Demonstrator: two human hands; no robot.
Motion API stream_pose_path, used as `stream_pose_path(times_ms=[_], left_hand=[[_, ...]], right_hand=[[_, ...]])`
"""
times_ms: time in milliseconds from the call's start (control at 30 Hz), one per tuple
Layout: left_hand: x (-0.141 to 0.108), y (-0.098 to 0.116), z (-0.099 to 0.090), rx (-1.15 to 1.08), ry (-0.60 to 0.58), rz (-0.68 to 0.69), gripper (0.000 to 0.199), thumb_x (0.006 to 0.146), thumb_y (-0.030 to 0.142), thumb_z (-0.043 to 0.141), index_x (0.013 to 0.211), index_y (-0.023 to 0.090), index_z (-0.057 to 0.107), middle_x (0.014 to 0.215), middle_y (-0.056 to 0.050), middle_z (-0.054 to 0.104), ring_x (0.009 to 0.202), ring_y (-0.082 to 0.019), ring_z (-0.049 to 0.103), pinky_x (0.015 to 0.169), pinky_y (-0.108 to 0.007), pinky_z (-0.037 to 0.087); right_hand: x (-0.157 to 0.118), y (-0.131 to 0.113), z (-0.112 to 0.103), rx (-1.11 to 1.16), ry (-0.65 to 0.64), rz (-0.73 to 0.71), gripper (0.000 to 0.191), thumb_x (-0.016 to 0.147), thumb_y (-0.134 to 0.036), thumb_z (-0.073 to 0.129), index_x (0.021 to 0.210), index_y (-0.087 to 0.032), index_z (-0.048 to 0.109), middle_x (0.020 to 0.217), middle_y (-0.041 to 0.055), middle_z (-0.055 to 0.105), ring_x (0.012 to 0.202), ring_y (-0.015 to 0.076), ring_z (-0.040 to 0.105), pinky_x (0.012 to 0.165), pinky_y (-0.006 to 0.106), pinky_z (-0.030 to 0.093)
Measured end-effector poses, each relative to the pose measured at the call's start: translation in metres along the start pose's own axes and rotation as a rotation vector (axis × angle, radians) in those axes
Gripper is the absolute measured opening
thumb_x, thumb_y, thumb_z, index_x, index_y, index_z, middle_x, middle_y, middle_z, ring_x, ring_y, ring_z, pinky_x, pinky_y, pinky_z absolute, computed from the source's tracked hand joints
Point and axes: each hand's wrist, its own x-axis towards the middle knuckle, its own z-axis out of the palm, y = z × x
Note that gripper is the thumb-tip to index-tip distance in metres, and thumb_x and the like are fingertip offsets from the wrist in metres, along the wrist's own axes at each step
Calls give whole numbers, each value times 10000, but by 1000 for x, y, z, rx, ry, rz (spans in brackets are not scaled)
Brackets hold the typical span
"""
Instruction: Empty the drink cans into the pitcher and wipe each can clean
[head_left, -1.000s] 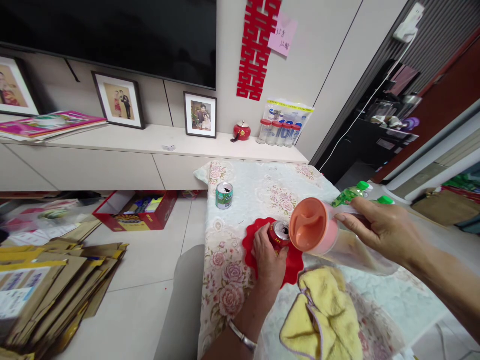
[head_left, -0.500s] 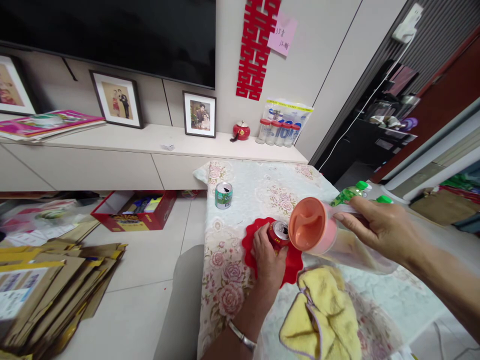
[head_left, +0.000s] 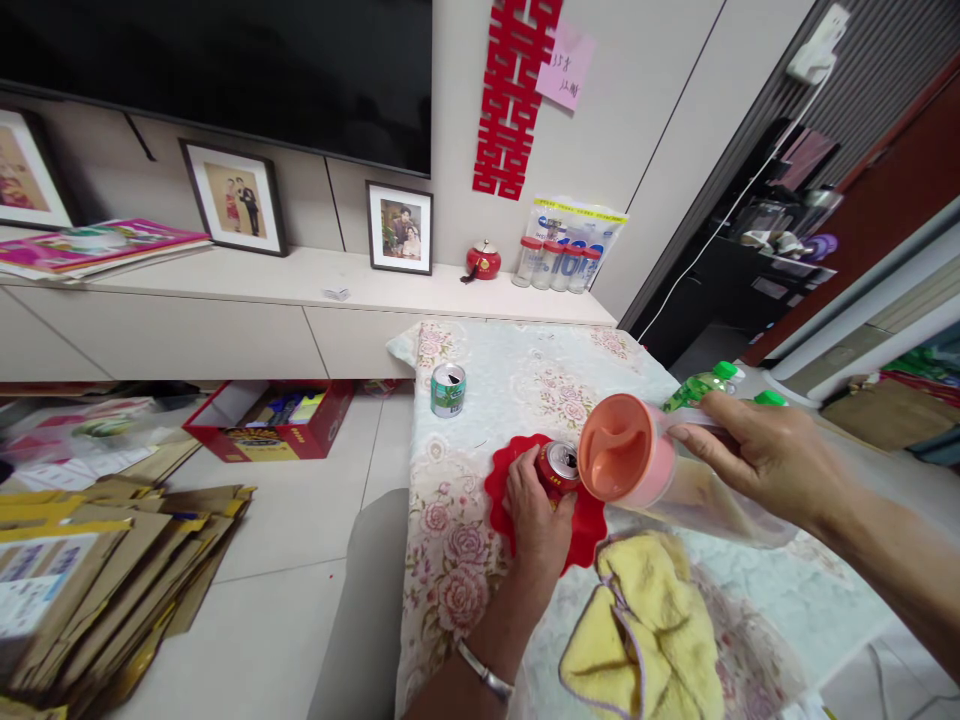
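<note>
Front can [head_left: 562,465] red and silver. Pitcher lid [head_left: 619,445] salmon-orange. Plate [head_left: 589,538] red. Tablecloth [head_left: 502,365] pale mint, pink-purple roses. Towel [head_left: 664,620] yellow, purple trim. Rear can [head_left: 448,393] green.

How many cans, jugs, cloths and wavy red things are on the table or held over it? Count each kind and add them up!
Cans: 2, the green can and red can
Jugs: 1, the pink-lidded jug
Cloths: 1, the yellow cloth
Wavy red things: 1, the wavy red mat
Total: 5
</note>
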Motion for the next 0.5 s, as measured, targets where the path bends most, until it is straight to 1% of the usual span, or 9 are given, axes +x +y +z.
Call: stream_pose_path(times_ms=[200,500], left_hand=[[0,0,0,11,-1,-6,666,761,89,755,1366,285,555,1396,-112,637,1363,-346,590,1157,-567,470],[0,2,-1,-4,-7,-17,678,749,72,764,1362,274,557,1391,-115,639,1365,-351,584,1153,-574,468]], right_hand=[[3,-1,-1,-3,-5,-4,472,1127,-501,460,735,-251,381,520,-97,331,387,83,386,446,250,294],[3,-1,1,-9,9,-12,477,1132,-499,446,729,-251,383,524,-94,331,386,83,384,444,249,293]])
